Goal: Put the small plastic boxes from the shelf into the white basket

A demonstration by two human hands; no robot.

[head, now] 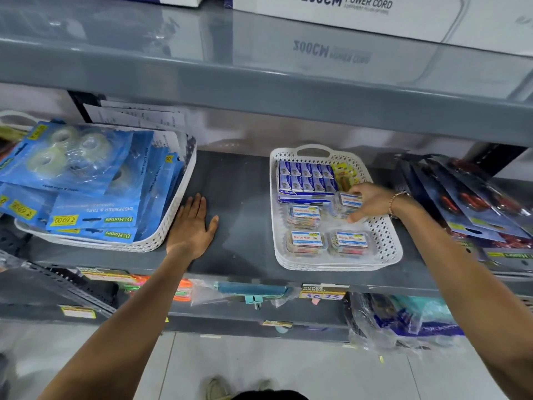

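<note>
A white perforated basket (389,241) stands on the grey shelf (242,203), right of centre. Three small clear plastic boxes of coloured bits lie flat in it: one in the middle (304,216), two at the front (305,242) (350,243). My right hand (370,202) is shut on another small plastic box (346,204), holding it over the basket's right side. Blue packets (305,180) fill the basket's back. My left hand (191,223) lies flat and open on the bare shelf, left of the basket.
A second white basket (161,232) with blue tape-dispenser packs stands at the left, touching my left hand's side. Dark blister packs (473,206) lean at the right. A shelf board (259,90) hangs close overhead. Lower shelves hold bagged goods.
</note>
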